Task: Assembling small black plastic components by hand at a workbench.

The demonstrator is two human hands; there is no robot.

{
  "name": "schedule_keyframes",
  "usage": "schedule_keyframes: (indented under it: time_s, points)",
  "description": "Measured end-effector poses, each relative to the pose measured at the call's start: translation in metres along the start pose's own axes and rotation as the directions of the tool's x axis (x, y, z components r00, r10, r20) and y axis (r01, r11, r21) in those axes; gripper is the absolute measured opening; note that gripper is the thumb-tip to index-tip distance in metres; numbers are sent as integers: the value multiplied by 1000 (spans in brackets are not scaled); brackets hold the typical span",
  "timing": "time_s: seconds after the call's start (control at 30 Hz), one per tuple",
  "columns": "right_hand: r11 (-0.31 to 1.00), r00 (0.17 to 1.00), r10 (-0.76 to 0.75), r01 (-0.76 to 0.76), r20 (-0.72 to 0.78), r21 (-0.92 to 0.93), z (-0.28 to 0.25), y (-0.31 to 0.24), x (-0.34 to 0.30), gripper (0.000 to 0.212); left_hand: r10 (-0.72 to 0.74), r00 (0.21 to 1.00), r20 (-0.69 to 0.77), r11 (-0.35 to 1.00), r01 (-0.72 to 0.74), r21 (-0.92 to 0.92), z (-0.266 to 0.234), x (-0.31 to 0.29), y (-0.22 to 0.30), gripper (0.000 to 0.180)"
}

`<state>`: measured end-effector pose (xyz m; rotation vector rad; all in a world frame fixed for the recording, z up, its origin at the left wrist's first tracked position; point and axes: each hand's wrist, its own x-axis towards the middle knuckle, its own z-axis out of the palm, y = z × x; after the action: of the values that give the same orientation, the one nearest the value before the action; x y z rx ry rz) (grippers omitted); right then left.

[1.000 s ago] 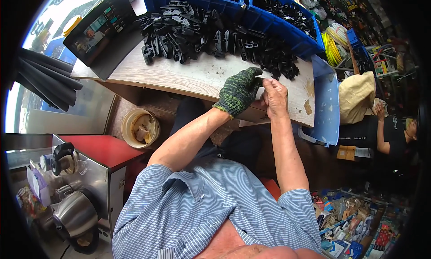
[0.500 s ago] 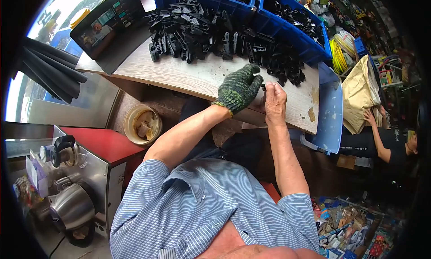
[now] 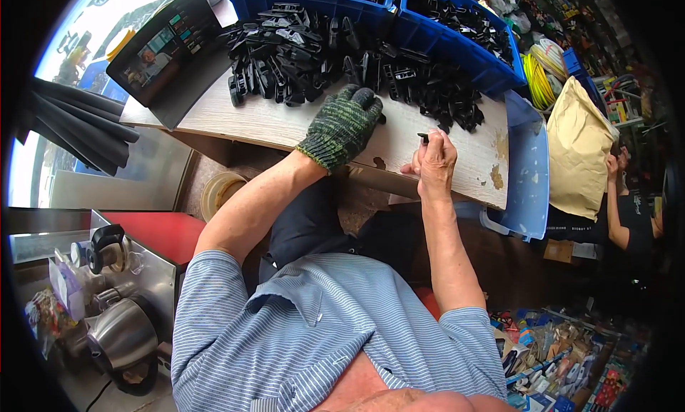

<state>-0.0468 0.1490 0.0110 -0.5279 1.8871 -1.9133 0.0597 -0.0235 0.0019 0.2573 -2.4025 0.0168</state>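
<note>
Black plastic clip-like parts point(image 3: 285, 55), presumably light, stiff and best held by their long sides, lie heaped on the tabletop point(image 3: 471, 151); the right grip point(image 3: 435, 161) pinches a small dark piece point(image 3: 424, 137), the gloved left grip's point(image 3: 342, 119) contents indeterminable.

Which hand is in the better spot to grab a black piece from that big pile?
Probably the left one. The gloved left hand is right at the near edge of the black pile, while the bare right hand looks busy pinching a small dark piece.
</note>
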Motion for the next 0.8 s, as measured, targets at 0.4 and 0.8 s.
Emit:
schedule_keyframes:
  time_s: [0.4,0.8]
  points:
    - [993,999,46,-46,7,107,0,-1,0,30,136,979,151,958,-91,-271,16,4,4,27]
    - [979,991,97,-78,-92,188,-3,4,4,38,-18,982,185,948,76,-308,11,-1,16,20]
